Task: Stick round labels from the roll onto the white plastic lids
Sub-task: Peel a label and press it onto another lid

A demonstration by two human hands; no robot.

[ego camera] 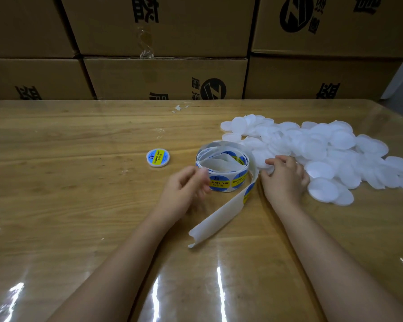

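Reaching to the right of the roll of labels (pixel 223 173), the right hand (pixel 284 180) lies on the near edge of the pile of white plastic lids (pixel 323 145). Its fingers are bent over the rim of one lid (pixel 263 162), just beside the roll, and seem to grip it. That lid is probably chosen because it needs the shortest carry to the labels.

The left hand (pixel 184 189) sits against the roll's near-left side. Its fingers are loosely curled towards a blue-and-yellow label on the outer turn. Motion blur hides the fingertips, so I cannot tell whether they pinch a label, steady the roll, or hold nothing.

The roll stands on edge on the table (pixel 79 205), which keeps its printed faces outward and easy to peel. A bare backing strip (pixel 219 217) trails from the roll towards the person. One label is on it, close to the roll.

Left of the roll, well apart from the pile, a labelled lid (pixel 158 158) lies flat. This looks like a way of keeping finished lids separate from blank ones. With only that one labelled and the pile large, the job looks barely begun. Beyond the roll, cardboard boxes (pixel 163 75) are stacked along the table's far edge.
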